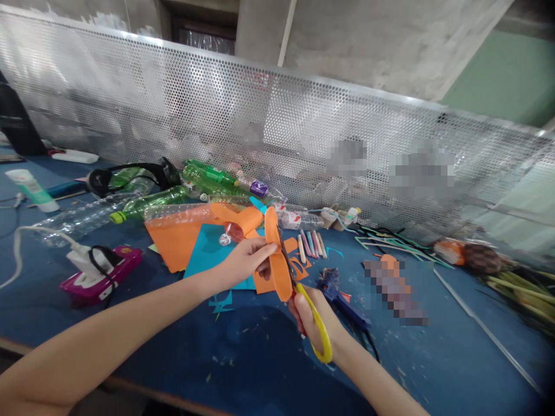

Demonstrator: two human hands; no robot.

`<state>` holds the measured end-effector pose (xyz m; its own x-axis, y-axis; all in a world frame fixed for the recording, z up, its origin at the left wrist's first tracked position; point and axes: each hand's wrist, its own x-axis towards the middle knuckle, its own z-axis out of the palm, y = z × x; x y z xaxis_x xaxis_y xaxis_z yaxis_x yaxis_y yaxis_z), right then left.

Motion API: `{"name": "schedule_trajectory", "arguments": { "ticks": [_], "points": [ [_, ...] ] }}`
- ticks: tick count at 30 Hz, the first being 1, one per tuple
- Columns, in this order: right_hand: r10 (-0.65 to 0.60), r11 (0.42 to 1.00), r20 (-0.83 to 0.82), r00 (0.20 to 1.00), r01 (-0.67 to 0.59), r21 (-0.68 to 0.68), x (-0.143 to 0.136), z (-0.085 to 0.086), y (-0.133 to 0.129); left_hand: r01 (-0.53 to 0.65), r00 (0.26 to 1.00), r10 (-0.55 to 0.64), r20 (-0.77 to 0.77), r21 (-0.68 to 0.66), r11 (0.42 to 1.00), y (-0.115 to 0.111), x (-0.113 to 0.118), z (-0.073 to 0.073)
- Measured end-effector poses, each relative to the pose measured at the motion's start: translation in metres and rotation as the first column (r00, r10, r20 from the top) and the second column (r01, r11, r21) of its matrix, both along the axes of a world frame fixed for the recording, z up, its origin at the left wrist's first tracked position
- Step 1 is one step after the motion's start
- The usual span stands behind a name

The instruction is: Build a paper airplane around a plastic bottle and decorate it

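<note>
My left hand pinches an orange paper cutout, long with rounded ends, near its middle. The fingers of my right hand are wrapped round the handles of yellow-handled scissors. The dark blades run along the right edge of the cutout; whether they bite into it I cannot tell. Under and behind my left hand lie a blue paper sheet and an orange sheet. Blue paper scraps lie on the table below my left wrist.
A blue glue gun lies right of my right hand, near several chalk-like sticks. Plastic bottles lie along the perforated metal screen. A magenta power strip with a plugged-in white cord sits left, near a glue stick.
</note>
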<state>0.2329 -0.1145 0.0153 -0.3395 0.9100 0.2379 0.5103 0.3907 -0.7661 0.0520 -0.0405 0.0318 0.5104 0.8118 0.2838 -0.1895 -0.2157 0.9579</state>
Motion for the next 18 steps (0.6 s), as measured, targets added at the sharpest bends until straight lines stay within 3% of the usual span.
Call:
{"name": "schedule_trajectory", "arguments": {
  "ticks": [6, 12, 18],
  "points": [
    [-0.061, 0.998, 0.000, 0.998, 0.061, 0.007, -0.005, 0.004, -0.003, -0.007, 1.000, 0.007, 0.015, -0.021, 1.000, 0.001, 0.000, 0.002],
    [-0.029, 1.000, 0.044, 0.999, 0.029, -0.003, -0.001, 0.006, -0.002, -0.013, 1.000, 0.014, 0.022, -0.035, 0.999, 0.001, 0.000, 0.002],
    [-0.145, 0.980, -0.077, 0.986, 0.132, -0.151, 0.000, -0.007, 0.005, -0.068, 0.997, 0.068, -0.036, 0.003, 0.998, 0.005, -0.002, -0.001]
  ]
}}
